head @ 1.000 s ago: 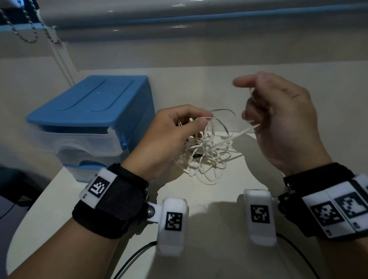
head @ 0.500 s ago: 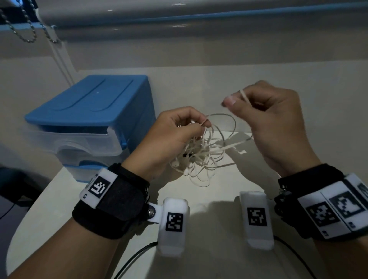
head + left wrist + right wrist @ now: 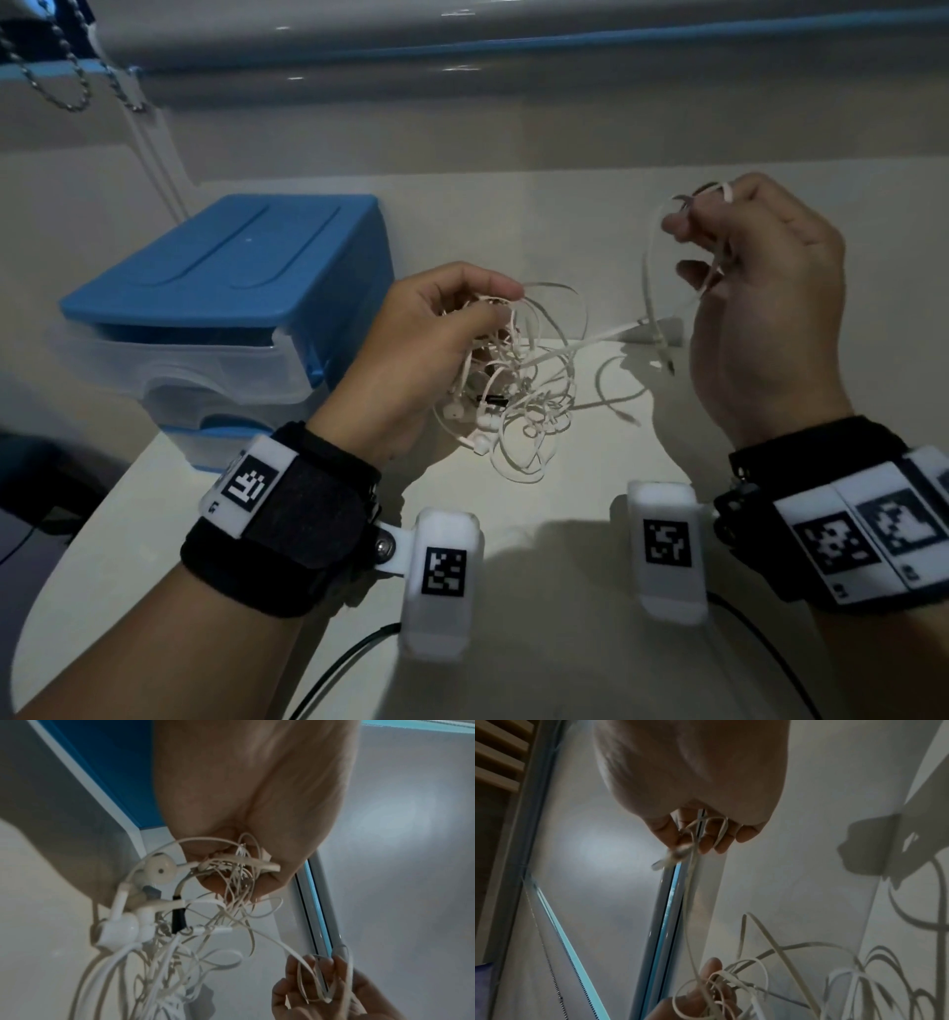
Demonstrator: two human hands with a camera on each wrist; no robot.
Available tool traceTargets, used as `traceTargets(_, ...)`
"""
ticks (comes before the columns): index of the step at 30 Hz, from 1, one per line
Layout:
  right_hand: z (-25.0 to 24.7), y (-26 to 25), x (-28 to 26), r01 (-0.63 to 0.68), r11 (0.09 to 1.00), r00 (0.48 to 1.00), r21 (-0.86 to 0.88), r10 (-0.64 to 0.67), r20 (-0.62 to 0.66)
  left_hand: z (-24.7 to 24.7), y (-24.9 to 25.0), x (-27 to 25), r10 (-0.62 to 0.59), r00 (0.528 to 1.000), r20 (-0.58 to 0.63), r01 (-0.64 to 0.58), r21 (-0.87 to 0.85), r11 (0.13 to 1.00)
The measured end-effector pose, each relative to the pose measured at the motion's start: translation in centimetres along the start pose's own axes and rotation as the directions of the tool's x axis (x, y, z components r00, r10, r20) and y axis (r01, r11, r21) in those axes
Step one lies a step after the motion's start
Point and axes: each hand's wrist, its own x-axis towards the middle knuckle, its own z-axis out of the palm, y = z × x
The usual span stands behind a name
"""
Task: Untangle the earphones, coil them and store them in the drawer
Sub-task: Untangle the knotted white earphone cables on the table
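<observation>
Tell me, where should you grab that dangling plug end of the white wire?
Probably pinch the plug end on its stiff stem, coming from the right side. It hangs free below the right hand, clear of the earphones bunched in the left hand, so nothing blocks that side.

We seem to be in a home room or small office — a pale bench (image 3: 513,642) set against a window, with a roller blind (image 3: 513,36) and its bead chain (image 3: 56,85) above. A small blue plastic drawer unit (image 3: 231,288) stands on the bench — ordinary desk storage.
</observation>
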Motion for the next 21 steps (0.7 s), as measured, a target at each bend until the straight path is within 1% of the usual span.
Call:
traceTargets(2, 0.0, 0.0, 0.0, -0.020, 0.997, 0.999, 0.072, 0.018, 0.036, 0.0, 0.1, 0.0, 0.005, 1.000, -0.026, -0.006, -0.038, 0.999)
traceTargets(5, 0.0, 0.1, -0.1, -0.038, 0.981, 0.992, 0.192, 0.014, 0.124, 0.0, 0.1, 0.2, 0.006, 0.999, -0.049, -0.010, -0.086, 0.996)
traceTargets(7, 0.0, 0.2, -0.1, -0.059, 0.972, 0.979, 0.230, 0.012, 0.202, -0.1, 0.0, 0.2, 0.010, 0.998, -0.058, -0.016, -0.113, 0.993)
traceTargets(9, 0.1, 0.3, -0.2, -0.074, 0.977, 0.947, 0.199, 0.007, 0.320, -0.1, 0.1, 0.2, 0.017, 0.998, -0.063, -0.025, -0.139, 0.990)
traceTargets(11, 0.1, 0.4, -0.5, -0.051, 0.993, 0.896, 0.103, 0.000, 0.444, -0.1, 0.2, 0.2, 0.026, 0.998, -0.064, -0.036, -0.165, 0.986)
traceTargets(13, 0.2, 0.6, -0.9, 0.001, 1.000, 0.863, 0.003, -0.002, 0.505, -0.2, 0.3, 0.1, 0.037, 0.997, -0.064, -0.048, -0.186, 0.981)
traceTargets(14, 0.3, 0.7, -1.0, 0.013, 1.000, 0.867, -0.025, 0.001, 0.498, -0.2, 0.4, 0.1, 0.040, 0.997, -0.063, -0.052, -0.197, 0.979)
traceTargets(15, 0.4, 0.8, -1.0, 0.018, 0.999, 0.884, -0.034, 0.000, 0.468, -0.2, 0.4, 0.1, 0.042, 0.997, -0.061, -0.053, -0.207, 0.977)
traceTargets(17, 0.5, 0.8, -1.0, 0.054, 0.998, 0.921, -0.037, -0.035, 0.388, -0.1, 0.5, 0.0, 0.044, 0.997, -0.057, -0.056, -0.237, 0.970)
traceTargets(19, 0.4, 0.7, -0.7, 0.106, 0.992, 0.945, -0.066, -0.080, 0.316, 0.0, 0.6, 0.0, 0.048, 0.998, -0.042, -0.058, -0.276, 0.959)
traceTargets(21, 0.2, 0.6, -0.5, 0.106, 0.989, 0.962, -0.098, -0.077, 0.263, 0.0, 0.7, -0.1, 0.058, 0.998, -0.011, -0.059, -0.302, 0.952)
